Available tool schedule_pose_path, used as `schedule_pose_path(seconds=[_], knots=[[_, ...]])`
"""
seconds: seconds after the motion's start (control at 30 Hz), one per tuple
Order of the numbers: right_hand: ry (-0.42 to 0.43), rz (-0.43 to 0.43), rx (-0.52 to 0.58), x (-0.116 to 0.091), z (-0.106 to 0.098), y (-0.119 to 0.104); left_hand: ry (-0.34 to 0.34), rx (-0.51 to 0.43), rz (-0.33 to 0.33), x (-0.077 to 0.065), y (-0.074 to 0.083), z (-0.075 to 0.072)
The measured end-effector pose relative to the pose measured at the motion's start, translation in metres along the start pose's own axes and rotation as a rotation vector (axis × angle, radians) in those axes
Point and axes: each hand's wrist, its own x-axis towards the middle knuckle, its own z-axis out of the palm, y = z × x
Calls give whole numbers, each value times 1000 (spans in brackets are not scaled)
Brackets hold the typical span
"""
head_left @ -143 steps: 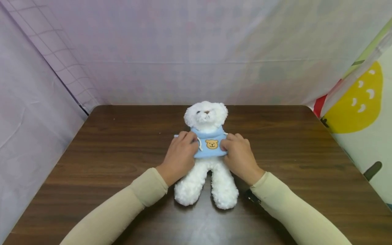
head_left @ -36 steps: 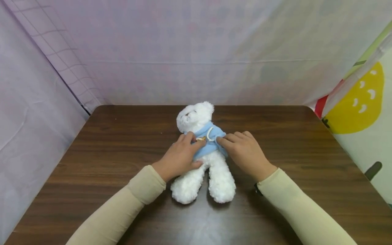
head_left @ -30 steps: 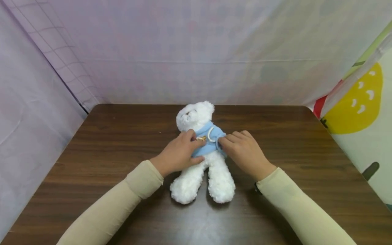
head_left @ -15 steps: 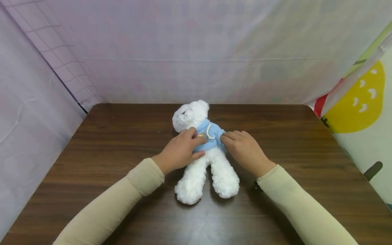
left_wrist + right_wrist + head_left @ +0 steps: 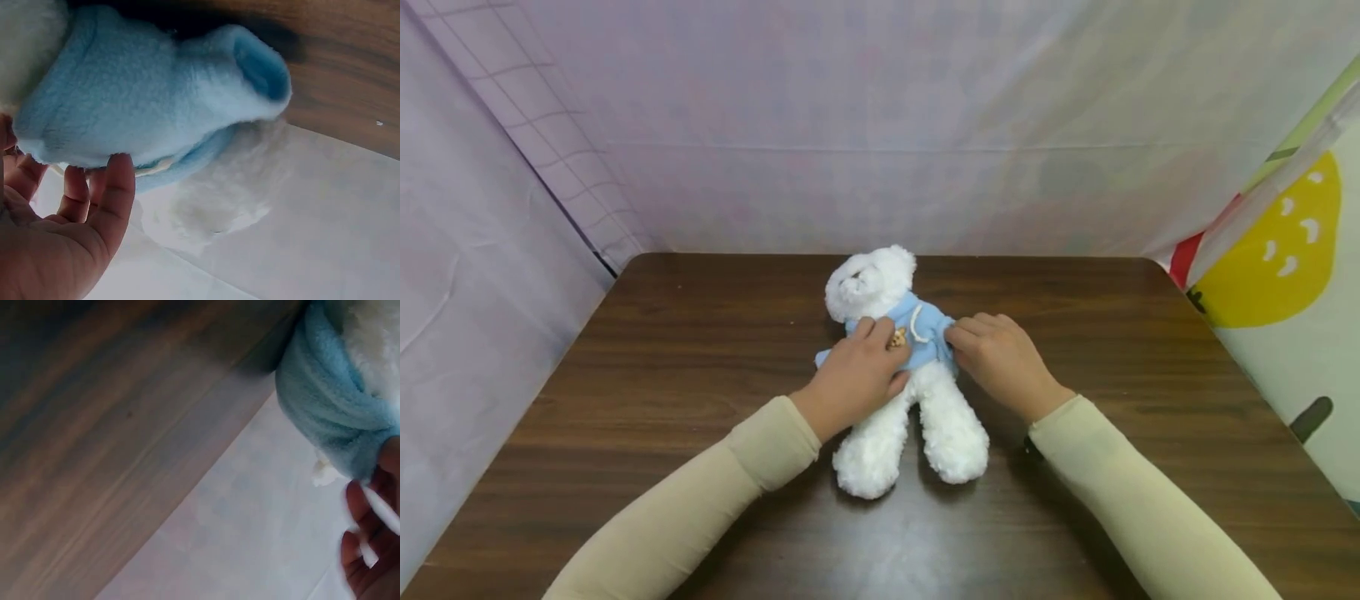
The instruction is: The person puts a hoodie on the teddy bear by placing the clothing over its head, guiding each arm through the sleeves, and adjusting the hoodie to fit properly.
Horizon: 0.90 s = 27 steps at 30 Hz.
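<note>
A white plush teddy bear (image 5: 876, 287) lies on the table, its head turned to the left and its legs toward me. It wears a light-blue hoodie (image 5: 925, 321) with a white drawstring and a small tan bear-face patch (image 5: 898, 337). My left hand (image 5: 853, 375) rests over the hoodie's front left side, fingertips touching the cloth. One hoodie sleeve (image 5: 259, 69) sticks out past it, and its opening shows blue lining in the left wrist view. At the other side, my right hand (image 5: 1003, 362) pinches blue hoodie cloth (image 5: 362, 456) between thumb and fingers. The paws are hidden.
The bear lies on a dark brown wood-grain table (image 5: 662, 375). Pale cloth curtains (image 5: 880, 125) hang behind the far edge and at the left. A panel with a yellow print (image 5: 1277, 250) stands at the right.
Since the earliest frame the bear has turned, its head now facing left. In the last half second my left hand has shifted slightly right, uncovering the left sleeve. My right hand keeps its pinch.
</note>
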Motion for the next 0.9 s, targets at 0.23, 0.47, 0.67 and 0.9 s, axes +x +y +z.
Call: schedule_pose_path(seconds=[0.23, 0.47, 0.67, 0.9], knots=[[-31, 73, 71, 3, 5, 0, -7, -54, -9, 0, -5, 3], [-59, 5, 154, 9, 2, 12, 17, -54, -27, 1, -7, 3], [-25, -25, 116, 3, -17, 34, -7, -168, 42, -6, -18, -8], [-53, 26, 137, -3, -25, 51, -45, -185, 161, -14, -34, -22]])
